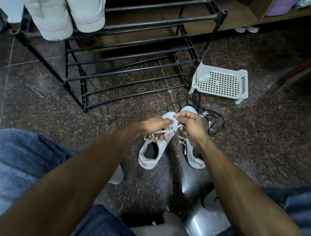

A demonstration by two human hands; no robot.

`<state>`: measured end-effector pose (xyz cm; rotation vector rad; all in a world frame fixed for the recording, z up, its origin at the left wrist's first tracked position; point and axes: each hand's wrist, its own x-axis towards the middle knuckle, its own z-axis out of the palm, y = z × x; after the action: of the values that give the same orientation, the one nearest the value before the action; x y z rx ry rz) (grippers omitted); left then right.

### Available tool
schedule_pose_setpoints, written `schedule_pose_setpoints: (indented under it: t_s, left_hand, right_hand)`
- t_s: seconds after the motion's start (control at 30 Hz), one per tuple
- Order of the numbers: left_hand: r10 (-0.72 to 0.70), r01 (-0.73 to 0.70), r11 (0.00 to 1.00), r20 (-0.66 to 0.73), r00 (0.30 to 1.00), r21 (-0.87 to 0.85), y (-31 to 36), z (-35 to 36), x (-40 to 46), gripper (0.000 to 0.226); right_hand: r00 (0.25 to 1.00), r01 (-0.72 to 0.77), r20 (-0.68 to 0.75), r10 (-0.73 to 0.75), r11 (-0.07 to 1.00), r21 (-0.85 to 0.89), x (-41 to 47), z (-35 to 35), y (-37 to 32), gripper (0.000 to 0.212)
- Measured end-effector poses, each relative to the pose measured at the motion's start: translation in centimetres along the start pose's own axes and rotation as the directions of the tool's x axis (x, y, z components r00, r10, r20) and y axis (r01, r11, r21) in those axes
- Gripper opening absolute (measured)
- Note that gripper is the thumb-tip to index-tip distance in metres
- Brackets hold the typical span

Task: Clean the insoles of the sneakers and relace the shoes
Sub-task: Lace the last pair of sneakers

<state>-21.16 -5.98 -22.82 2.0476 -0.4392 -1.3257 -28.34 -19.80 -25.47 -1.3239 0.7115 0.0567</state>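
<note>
Two white sneakers stand side by side on the dark speckled floor, toes pointing away from me. The left sneaker has its opening showing a dark inside. The right sneaker is partly hidden under my right wrist. My left hand grips a white lace over the left sneaker's front. My right hand pinches the other end of the same lace just beside it. Another white lace end hangs on the right sneaker.
A black metal shoe rack stands ahead, with a pair of white and pink shoes on its top left. A white perforated plastic tray sits to the right. Black cords lie beyond the sneakers. My denim-clad knees frame the bottom.
</note>
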Motion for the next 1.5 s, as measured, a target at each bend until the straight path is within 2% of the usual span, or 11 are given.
schedule_pose_setpoints:
  t_s: [0.2, 0.33, 0.5, 0.7, 0.87, 0.97, 1.1, 1.2, 1.3, 1.43, 1.5]
  left_hand:
    - [0.057, -0.116, 0.947, 0.199, 0.978, 0.299, 3.4, -0.6, -2.0, 0.036]
    - [0.135, -0.232, 0.925, 0.311, 0.941, 0.302, 5.5, -1.0, -2.5, 0.042]
    - [0.222, -0.311, 0.901, 0.297, 0.929, 0.302, 7.8, -1.9, -3.0, 0.032]
    - [0.259, -0.357, 0.857, 0.288, 0.922, 0.371, 9.4, -1.6, -3.4, 0.037]
    - [0.246, -0.333, 0.875, 0.270, 0.931, 0.351, 9.5, -0.8, -3.7, 0.032]
    - [0.259, -0.345, 0.890, 0.293, 0.920, 0.298, 9.5, -1.3, -4.2, 0.035]
    - [0.297, -0.371, 0.898, 0.298, 0.907, 0.234, 9.4, -2.5, -4.9, 0.040]
    - [0.351, -0.399, 0.906, 0.274, 0.895, 0.139, 9.4, -3.3, -4.9, 0.043]
    - [0.422, -0.428, 0.904, 0.182, 0.888, -0.005, 9.6, -4.7, -4.8, 0.043]
    - [0.402, -0.447, 0.887, -0.280, 0.872, -0.115, 9.8, -6.0, -3.2, 0.042]
    - [0.273, -0.433, 0.857, -0.468, 0.841, -0.278, 8.8, -6.3, -1.8, 0.033]
  right_hand:
    - [0.870, -0.219, 0.199, 0.451, 0.715, -0.664, 0.2, 1.4, 0.7, 0.027]
    - [0.785, -0.265, 0.387, 0.483, 0.828, -0.494, -0.3, 1.9, -0.7, 0.015]
    - [0.861, -0.268, 0.120, 0.494, 0.641, -0.719, 2.0, -1.1, -1.1, 0.021]
    - [0.737, -0.203, 0.392, 0.551, 0.733, -0.649, 0.1, -1.6, -4.2, 0.030]
    - [0.702, -0.290, 0.357, 0.616, 0.705, -0.647, 0.3, -0.5, -2.5, 0.026]
    - [0.760, -0.225, 0.349, 0.549, 0.725, -0.651, 0.2, -0.4, -2.6, 0.019]
    - [0.872, -0.270, 0.215, 0.441, 0.797, -0.540, 2.4, -2.1, -2.9, 0.047]
    - [0.905, -0.252, 0.228, 0.358, 0.885, -0.391, 3.5, -3.2, -3.0, 0.031]
    - [0.901, -0.160, 0.355, 0.248, 0.953, -0.259, 2.4, -3.0, -3.5, 0.030]
    - [0.795, -0.104, 0.553, 0.251, 0.953, -0.284, 1.1, -2.0, -3.9, 0.024]
    - [0.829, -0.072, 0.519, 0.207, 0.961, -0.267, 1.1, -1.3, -3.8, 0.019]
